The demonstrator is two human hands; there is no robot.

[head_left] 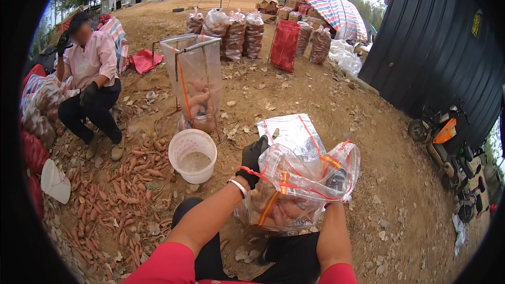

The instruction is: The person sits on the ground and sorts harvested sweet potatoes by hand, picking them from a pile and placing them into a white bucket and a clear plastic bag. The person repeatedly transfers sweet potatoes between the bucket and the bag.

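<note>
Between my knees stands a clear plastic bag (268,208) with red edging and yellow-red straps, partly filled with sweet potatoes (289,210). My left hand (253,160), in a black glove, is closed on the left side of its mouth. At the right side, my right hand (337,180) grips the bag, its dark glove showing through the film; its fingers are partly hidden. A flat silvery sheet (291,134) with red stripes lies on the ground just beyond the bag. Left of my left hand sits a white bucket (193,178) with a little dirt at the bottom.
Loose sweet potatoes (123,194) cover the ground at left, beside a tipped white pail (55,181). A framed clear bag (192,73) stands ahead. A seated person (92,73) is at far left. Filled sacks (234,37) stand behind; a scooter (444,142) is at right.
</note>
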